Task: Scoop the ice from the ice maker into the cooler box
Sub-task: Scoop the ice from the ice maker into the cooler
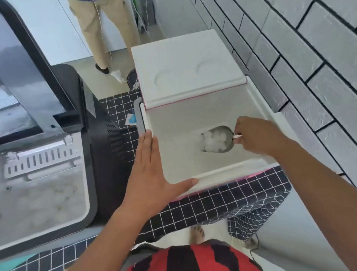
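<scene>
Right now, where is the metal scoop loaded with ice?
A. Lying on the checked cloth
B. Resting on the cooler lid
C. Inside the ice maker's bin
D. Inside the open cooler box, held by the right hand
D: the metal scoop, full of ice cubes, sits low inside the open cooler box, its handle pinched by the right hand; the left hand rests flat on the box's near corner.

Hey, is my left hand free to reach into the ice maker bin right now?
Probably yes. The left hand lies flat and empty on the cooler box rim, right beside the ice maker, whose lid is up and whose bin is uncovered. The scoop, though, is in the right hand.
</scene>
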